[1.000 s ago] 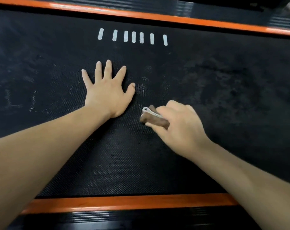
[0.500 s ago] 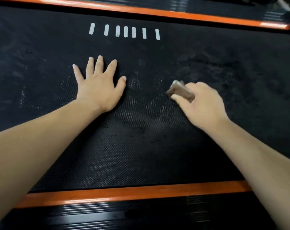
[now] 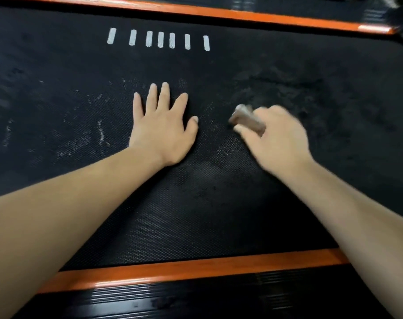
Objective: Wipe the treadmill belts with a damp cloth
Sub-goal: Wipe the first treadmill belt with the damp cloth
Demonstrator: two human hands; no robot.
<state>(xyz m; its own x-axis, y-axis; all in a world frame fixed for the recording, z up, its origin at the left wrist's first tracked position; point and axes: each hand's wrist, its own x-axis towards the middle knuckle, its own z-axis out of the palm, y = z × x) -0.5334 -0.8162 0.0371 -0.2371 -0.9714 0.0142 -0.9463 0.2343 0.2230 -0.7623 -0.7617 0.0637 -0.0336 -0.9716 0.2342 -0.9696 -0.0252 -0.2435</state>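
Observation:
The black textured treadmill belt fills the view. My left hand lies flat on it, palm down, fingers spread, holding nothing. To its right, my right hand is closed on a small folded brown cloth, pressed against the belt and blurred by motion. Only the cloth's left end shows beyond my fingers. Pale dusty smears mark the belt left of my left hand. A darker, wet-looking patch lies behind my right hand.
Orange side strips border the belt at the near edge and the far edge. Ribbed black side rails run outside them. A row of short white marks sits on the belt near the far edge.
My right hand swept the cloth right and away from me, then back left toward my left hand. My left hand stayed planted on the belt. The view shifted a little.

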